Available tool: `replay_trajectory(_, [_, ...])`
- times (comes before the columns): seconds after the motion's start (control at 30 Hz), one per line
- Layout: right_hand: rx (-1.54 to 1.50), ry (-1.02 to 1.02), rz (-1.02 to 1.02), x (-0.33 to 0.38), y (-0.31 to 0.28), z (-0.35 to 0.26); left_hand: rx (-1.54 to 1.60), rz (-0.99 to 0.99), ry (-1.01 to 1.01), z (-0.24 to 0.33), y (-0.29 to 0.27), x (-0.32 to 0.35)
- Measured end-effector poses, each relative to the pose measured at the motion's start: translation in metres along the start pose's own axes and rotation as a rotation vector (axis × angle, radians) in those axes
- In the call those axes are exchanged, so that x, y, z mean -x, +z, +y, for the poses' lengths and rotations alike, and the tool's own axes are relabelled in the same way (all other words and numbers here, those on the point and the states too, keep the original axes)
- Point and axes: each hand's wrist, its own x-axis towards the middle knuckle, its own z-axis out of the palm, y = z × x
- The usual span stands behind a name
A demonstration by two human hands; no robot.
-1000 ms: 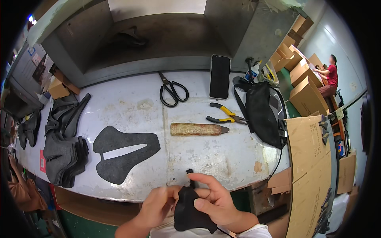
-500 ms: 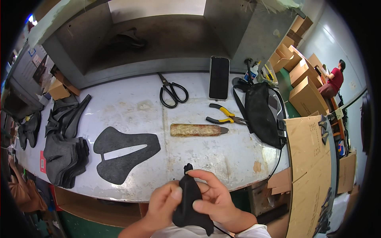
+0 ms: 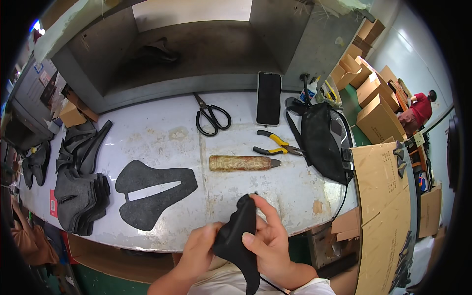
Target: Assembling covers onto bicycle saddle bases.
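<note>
Close to my body above the table's front edge, I hold a black saddle-shaped piece (image 3: 240,236), soft-looking and curved, its narrow tail hanging down. My left hand (image 3: 200,246) grips its left side; some of its fingers are hidden behind the piece. My right hand (image 3: 270,241) presses its thumb on the right side, with the index finger at the top end. Farther off lies a short-bladed knife with a worn wrapped handle (image 3: 241,163). To the left, a flat dark grey cut-out (image 3: 179,182) with a long slot lies on the table.
Stacked grey pieces (image 3: 81,201) and curved black parts (image 3: 93,147) sit at left. Black scissors (image 3: 212,118), yellow-black pliers (image 3: 280,143), a phone (image 3: 269,98) and a black bag (image 3: 322,142) lie farther back. A metal cabinet (image 3: 196,83) stands behind; a person (image 3: 418,113) is among boxes.
The black piece has been turned and tilted in my hands, its top end now farther right and higher. Both hands still hold it. The distant person has bent forward.
</note>
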Motion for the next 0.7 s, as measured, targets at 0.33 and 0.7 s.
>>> replay_trajectory(0.33, [-0.067, -0.060, 0.117, -0.006, 0.004, 0.002, 0.438, 0.150, -0.040, -0.013, 0.018, -0.006])
replay_trajectory(0.7, [-0.159, 0.038, 0.164, -0.020, 0.001, -0.001, -0.036, -0.058, -0.076, 0.008, 0.032, 0.000])
